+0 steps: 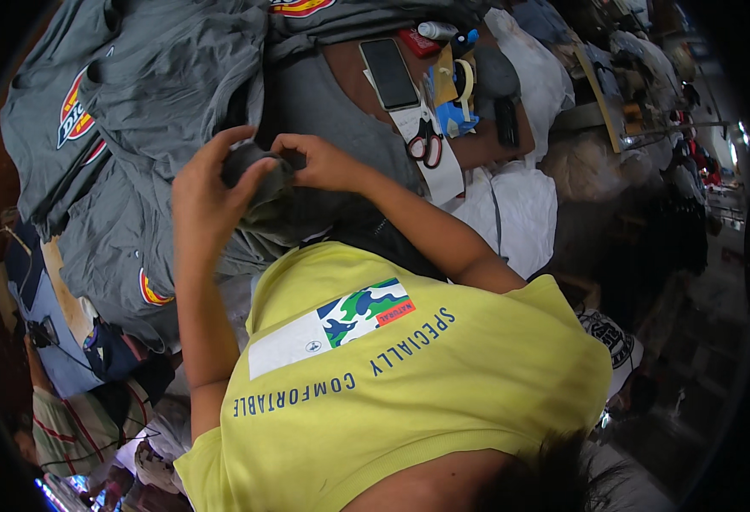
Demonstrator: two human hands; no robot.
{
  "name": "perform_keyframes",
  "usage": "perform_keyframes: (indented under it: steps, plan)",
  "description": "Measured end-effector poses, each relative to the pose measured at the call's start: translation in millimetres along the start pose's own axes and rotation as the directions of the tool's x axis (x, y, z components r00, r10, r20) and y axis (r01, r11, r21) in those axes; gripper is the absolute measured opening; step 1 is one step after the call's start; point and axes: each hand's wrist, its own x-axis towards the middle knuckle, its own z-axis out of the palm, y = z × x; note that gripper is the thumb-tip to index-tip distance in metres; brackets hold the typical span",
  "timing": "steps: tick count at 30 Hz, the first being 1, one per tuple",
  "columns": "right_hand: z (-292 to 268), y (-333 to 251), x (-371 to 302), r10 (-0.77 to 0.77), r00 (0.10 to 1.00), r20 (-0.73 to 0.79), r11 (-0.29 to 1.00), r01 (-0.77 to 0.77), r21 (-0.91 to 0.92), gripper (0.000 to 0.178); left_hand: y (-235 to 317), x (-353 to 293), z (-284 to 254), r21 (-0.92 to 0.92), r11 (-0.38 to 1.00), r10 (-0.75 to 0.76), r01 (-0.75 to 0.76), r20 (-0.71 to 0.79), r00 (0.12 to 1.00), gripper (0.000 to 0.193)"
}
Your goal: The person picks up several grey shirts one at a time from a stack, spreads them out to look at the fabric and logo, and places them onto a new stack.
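Dark grey T-shirt fabric [269, 192] is bunched up between my two hands, in front of my chest. My left hand [208, 188] curls around its left side, thumb and fingers closed on the cloth. From the right, my right hand [322, 162] pinches at the fabric's edge, its fingers bent and partly hidden. More grey T-shirts [161, 77] with a red, yellow and blue print are heaped beyond and to the left of my hands. A flat piece of grey cloth [323, 111] spreads just past my right hand.
To the right on the brown table [345, 60] lie a phone [389, 74], scissors [426, 143] on a paper strip [445, 175], a tape roll [466, 78] and a small can [437, 31]. White plastic [520, 213] hangs near my right elbow. Another person's striped shirt [84, 431] appears lower left.
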Motion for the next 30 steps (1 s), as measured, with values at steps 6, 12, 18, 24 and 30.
perform_keyframes:
  steps: [6, 12, 18, 24, 30]
  plan:
    - [16, -27, 11, -0.082, 0.994, -0.066, 0.994, 0.076, -0.083, 0.022, -10, -11, -11, 0.23, 0.973, -0.016, 0.015, 0.004, 1.0, 0.034]
    - [4, -11, 0, -0.343, 0.938, -0.048, 0.857, 0.291, -0.426, 0.02, -4, -13, -14, 0.188, 0.98, 0.08, -0.06, -0.105, 0.991, 0.029]
    - [-82, 63, -66, -0.243, 0.864, -0.442, 0.458, -0.299, -0.837, 0.029, -11, -21, -39, 0.216, 0.976, 0.098, -0.028, -0.322, 0.942, 0.028]
    - [-114, 88, -99, -0.304, 0.765, -0.568, 0.32, -0.48, -0.817, 0.041, -15, -23, -19, 0.131, 0.991, 0.037, -0.005, -0.24, 0.97, 0.034]
    - [-118, 96, -100, -0.309, 0.744, -0.592, 0.384, -0.472, -0.793, 0.043, -20, -32, 1, 0.283, 0.959, -0.023, 0.004, 0.065, 0.998, 0.037]
